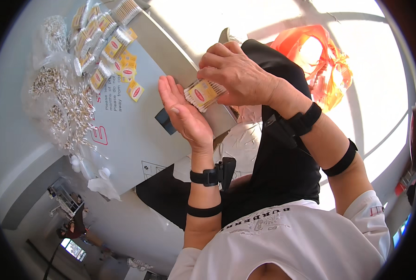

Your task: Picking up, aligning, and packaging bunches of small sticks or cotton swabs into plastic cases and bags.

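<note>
Sitting right between the hands is the swab pack (pixel 202 94), swab tips angled toward the left palm. Right hand (pixel 243 73) is nearer, fingers curled round the far end, gripping it. Left hand (pixel 191 122) is spread open, gripping nothing; can't tell if it's touching. More packs (pixel 114 46) pile up on the worktop (pixel 135 128), off to the left.

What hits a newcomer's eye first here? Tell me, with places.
The bright orange bag at upper right jumps out. Near the centre, a yellow-labelled swab pack sits between the left hand and right hand. At left, loose swabs lie heaped on the grey surface.
</note>
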Demonstrator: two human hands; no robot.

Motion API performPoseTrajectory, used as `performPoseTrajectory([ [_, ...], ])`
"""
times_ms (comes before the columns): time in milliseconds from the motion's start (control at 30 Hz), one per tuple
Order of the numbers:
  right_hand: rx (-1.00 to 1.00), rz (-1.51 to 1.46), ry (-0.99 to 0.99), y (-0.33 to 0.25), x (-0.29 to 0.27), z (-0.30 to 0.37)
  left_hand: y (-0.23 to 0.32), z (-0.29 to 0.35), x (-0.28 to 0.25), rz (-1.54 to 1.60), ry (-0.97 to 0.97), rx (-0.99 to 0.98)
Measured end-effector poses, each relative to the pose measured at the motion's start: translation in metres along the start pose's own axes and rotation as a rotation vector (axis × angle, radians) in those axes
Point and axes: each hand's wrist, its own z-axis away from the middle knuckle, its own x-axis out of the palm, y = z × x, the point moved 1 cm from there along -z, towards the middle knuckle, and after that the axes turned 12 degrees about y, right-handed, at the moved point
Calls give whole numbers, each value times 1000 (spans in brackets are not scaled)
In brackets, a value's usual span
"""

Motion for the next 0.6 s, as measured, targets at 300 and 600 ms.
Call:
performPoseTrajectory([
  [300, -26, -54, 24, 1, 9, -2, -3, 0, 0, 6, 28, 24],
  [600, -99, -70, 62, -5, 19, -8, -1, 1, 1, -9, 34, 3],
])
